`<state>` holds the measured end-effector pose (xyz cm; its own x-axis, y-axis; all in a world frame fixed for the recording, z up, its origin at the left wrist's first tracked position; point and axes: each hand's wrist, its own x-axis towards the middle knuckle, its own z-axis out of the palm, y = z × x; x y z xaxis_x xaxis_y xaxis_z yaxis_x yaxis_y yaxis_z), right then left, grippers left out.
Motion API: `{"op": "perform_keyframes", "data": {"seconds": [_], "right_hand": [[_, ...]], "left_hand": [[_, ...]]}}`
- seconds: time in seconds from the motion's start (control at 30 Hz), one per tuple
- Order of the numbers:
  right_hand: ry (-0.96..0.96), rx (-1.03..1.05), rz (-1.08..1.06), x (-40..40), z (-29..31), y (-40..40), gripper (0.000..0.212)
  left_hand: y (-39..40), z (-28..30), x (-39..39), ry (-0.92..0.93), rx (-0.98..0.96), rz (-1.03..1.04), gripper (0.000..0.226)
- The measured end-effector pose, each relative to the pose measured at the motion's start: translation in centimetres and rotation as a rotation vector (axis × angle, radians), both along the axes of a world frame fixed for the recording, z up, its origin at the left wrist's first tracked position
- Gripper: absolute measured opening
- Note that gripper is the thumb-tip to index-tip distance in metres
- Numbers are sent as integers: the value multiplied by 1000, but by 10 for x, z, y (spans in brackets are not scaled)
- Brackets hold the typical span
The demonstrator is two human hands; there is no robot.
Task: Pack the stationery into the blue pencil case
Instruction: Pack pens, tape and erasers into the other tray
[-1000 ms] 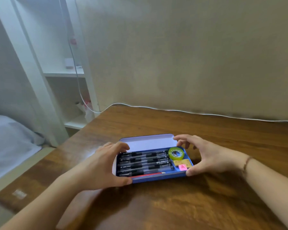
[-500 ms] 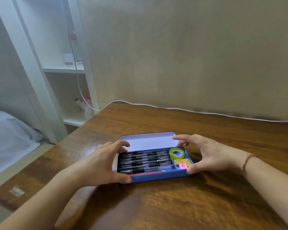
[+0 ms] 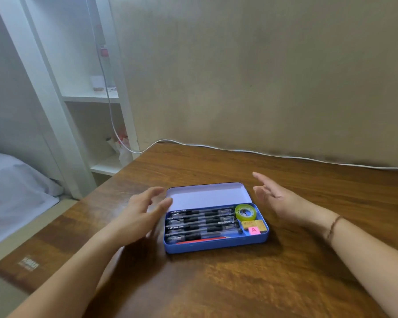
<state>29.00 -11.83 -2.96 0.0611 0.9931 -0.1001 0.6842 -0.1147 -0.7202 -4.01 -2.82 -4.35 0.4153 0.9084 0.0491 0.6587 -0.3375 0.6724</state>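
Head view: blue pencil case [image 3: 216, 245] on worktop [image 3: 239, 283], lid [image 3: 207, 195] open. Pens [image 3: 202, 226], tape roll [image 3: 245, 212], erasers [image 3: 254, 226] packed inside. Left hand [image 3: 143, 214], right hand [image 3: 277, 198] flank case, fingers spread, grasping nothing. Judged: rigid shell, light, smooth; grip lid's far corners.

Left hand [image 3: 139, 215], right hand [image 3: 277, 200]: spread, empty
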Motion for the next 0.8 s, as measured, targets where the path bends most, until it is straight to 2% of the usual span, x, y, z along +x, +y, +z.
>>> {"op": "perform_keyframes", "data": {"seconds": [0.1,0.23,0.33,0.37,0.47,0.53,0.63,0.7,0.8], "right_hand": [[135,-39,-83,-10,-9,14,94],[400,61,-151,-16,-10,10,89],[506,192,-179,-13,-8,-5,98],[507,223,-167,-11,-7,-11,90],[390,305,-102,-11,-11,-30,39],[265,365,-75,-12,-18,-40,23],[-34,447,-13,-14,-29,-52,16],[-163,496,21,-19,-35,-58,15],[-230,613,-1,-27,-45,-63,16]], "left_hand": [[5,-9,5,-34,-74,79,56],[-3,-2,6,-428,-287,125,67],[-12,1,2,-727,-336,141,61],[-16,2,0,-770,-333,137,57],[-32,0,-1,-662,-167,96,37],[-42,-7,-2,-511,-7,44,15],[-56,-21,-1,-247,220,-85,12],[-58,-27,1,-200,302,-91,19],[-56,-32,2,-214,294,-74,24]]}}
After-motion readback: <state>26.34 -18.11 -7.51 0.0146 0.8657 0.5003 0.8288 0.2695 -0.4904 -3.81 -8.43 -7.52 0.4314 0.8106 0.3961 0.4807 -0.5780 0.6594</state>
